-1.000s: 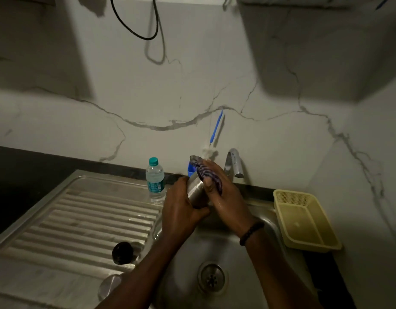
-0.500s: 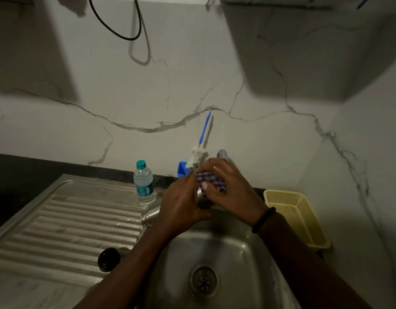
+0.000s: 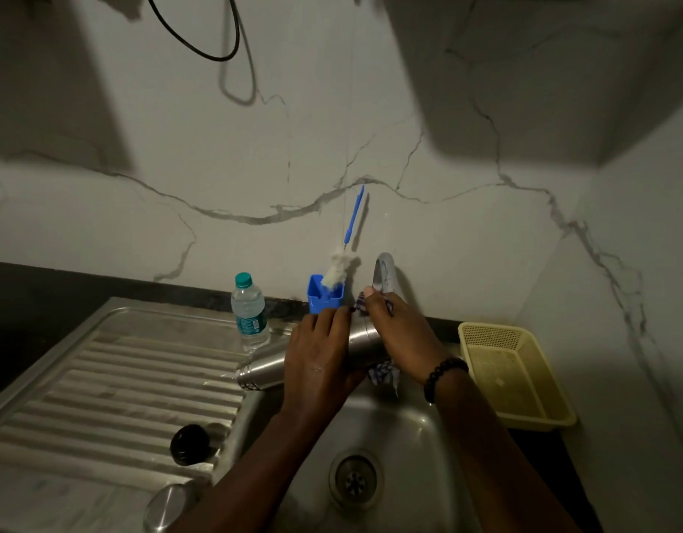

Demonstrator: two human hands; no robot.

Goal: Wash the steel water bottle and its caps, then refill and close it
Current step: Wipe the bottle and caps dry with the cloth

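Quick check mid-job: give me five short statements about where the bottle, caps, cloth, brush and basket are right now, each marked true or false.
1. The left hand grips the steel bottle, which lies roughly sideways over the sink edge. True.
2. The right hand holds the brush against the bottle. False: it holds a checked cloth on it; the brush stands in the blue holder by the wall.
3. The black cap lies on the drainboard. True.
4. The yellow basket sits left of the sink. False: it is on the right.
5. The plastic bottle lies on its side in the basin. False: it stands upright, capped, at the back of the drainboard.
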